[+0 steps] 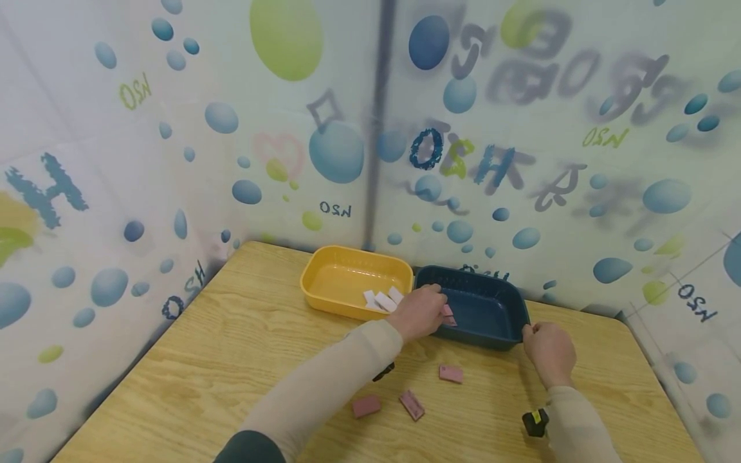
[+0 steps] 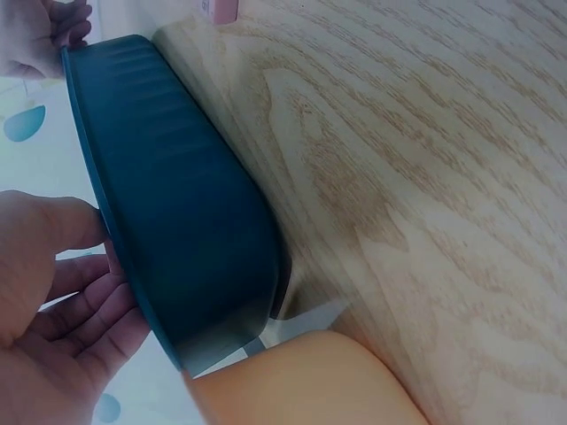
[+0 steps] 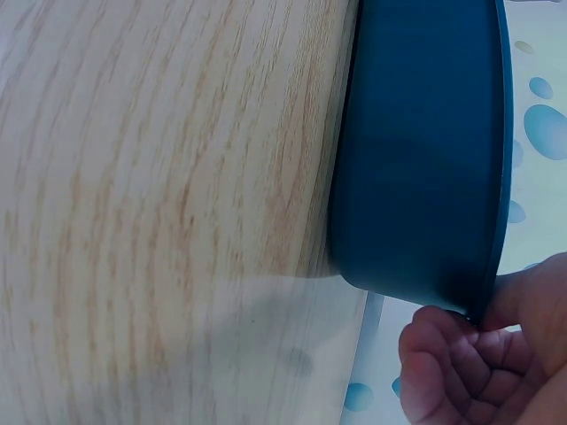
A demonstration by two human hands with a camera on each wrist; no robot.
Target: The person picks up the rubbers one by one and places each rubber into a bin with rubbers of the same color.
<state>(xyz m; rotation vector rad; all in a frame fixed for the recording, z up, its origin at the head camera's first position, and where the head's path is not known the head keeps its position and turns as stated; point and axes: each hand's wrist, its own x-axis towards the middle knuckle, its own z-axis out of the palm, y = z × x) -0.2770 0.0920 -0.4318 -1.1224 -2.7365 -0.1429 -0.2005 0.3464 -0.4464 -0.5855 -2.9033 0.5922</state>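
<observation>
My left hand (image 1: 421, 311) reaches over the left part of a dark blue plastic basket (image 1: 483, 308). Its fingers and thumb bend down behind the front rim, so the left wrist view hides their tips. Pink rectangular pieces (image 1: 448, 315) show right beside those fingertips, inside the basket; whether the fingers hold one is unclear. At the front right corner, my right hand (image 1: 551, 352) pinches the basket's rim between thumb and curled fingers, plainly seen in the right wrist view. Before the basket lie three pink pieces on the table: one upper (image 1: 450, 373), one middle (image 1: 412, 405), one left (image 1: 366, 406).
A yellow plastic basket (image 1: 332, 302) stands against the blue one's left end, with several white pieces (image 1: 384, 300) near its front right. Both baskets sit near the back edge of the wooden table (image 1: 249, 334). Patterned wall sheets (image 1: 341, 83) enclose the table.
</observation>
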